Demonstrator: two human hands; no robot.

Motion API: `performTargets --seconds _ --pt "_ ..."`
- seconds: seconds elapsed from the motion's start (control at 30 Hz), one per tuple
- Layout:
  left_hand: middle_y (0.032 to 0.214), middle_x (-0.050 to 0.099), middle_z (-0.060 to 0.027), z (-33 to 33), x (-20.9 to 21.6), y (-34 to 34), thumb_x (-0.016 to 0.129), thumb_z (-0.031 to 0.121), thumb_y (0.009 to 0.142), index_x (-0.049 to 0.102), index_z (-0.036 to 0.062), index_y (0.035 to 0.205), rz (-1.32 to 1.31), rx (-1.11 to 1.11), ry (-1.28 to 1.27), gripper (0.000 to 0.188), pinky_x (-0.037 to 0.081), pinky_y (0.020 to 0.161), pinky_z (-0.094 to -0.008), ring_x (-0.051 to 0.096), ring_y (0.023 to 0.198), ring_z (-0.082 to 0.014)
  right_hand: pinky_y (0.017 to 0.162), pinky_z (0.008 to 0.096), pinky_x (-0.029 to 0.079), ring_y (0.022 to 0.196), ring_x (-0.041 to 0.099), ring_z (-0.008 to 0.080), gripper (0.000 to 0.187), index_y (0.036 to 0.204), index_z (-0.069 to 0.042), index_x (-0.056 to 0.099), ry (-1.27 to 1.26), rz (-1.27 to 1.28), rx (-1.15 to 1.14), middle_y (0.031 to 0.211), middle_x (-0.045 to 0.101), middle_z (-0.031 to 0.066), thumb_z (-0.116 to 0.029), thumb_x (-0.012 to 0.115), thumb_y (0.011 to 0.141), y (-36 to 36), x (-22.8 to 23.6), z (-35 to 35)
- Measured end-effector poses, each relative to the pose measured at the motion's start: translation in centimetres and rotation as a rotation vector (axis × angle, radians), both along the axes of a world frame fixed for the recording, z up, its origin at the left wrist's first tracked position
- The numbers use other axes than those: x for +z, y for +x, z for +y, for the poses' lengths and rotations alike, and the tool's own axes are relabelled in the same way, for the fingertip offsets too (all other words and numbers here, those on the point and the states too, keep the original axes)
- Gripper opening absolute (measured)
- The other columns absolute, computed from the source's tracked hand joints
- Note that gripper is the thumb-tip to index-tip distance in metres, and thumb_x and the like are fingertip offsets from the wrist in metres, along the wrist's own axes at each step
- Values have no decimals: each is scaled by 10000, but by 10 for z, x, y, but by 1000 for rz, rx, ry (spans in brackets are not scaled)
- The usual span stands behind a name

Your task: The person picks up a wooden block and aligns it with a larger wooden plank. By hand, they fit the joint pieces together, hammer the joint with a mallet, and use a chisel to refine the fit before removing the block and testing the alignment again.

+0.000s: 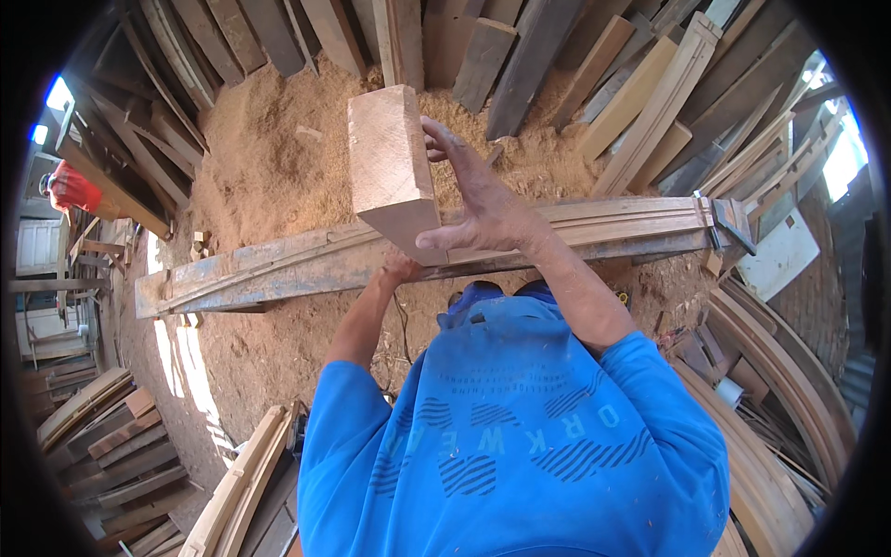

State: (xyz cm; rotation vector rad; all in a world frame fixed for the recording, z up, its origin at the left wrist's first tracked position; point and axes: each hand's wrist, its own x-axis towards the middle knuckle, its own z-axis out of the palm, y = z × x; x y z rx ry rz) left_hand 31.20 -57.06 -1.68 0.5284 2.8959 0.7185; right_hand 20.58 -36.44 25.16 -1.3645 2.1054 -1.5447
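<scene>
The right hand [483, 204] is spread wide, with thumb and fingertips at the side of a thick wooden block [390, 153]; the left hand [401, 266] is mostly hidden behind it, so I cannot tell its grip. The block is up over the counter [237, 265]. It looks heavy and hard — not easy to break — maybe a bit rough. Best hold: both hands, flat on opposite sides.

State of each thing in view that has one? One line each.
Right hand: spread open at the block's right side
Left hand: partly hidden below the block, grip unclear
Wooden block: broad pale face toward camera
Long beam: lying crosswise
Sawdust: loose, heaped
Back boards: leaning
Blue shirt: worn
</scene>
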Motion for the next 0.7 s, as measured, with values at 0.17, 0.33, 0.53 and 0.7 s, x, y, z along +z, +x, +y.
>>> performTargets --seconds 0.17,0.33,0.53,0.7 --pt "1395 556 -112 -11 -45 3 787 491 753 544 179 1389 -52 88 -6 750 376 1095 -507 468 1331 -339 1193 504 295 1423 355 359 1348 1599 -89 115 63 -66 23 1538 333 207 -517 916 602 -3 10 4" --pt "1576 353 -109 -17 -92 7 717 571 792 330 216 1560 -272 202 -116 930 211 1182 -568 257 1474 -367 1212 494 259 1464 302 371 1337 1587 -57 148 79 -90 42 1563 316 201 -506 919 591 -12 13 -4" --pt "1587 336 -121 -19 -69 -3 675 556 838 312 198 1569 -295 125 -140 891 216 1178 -573 244 1480 -378 1219 486 252 1480 279 376 1324 1580 -51 168 53 -117 71 1582 295 203 -512 911 586 -19 17 -4" --pt "1591 328 -128 -22 -51 -2 694 553 819 311 190 1569 -279 90 -52 917 219 1176 -576 239 1482 -380 1226 476 226 1488 251 393 1292 1580 -44 171 180 -24 33 1568 295 223 -459 910 604 -1 20 5"
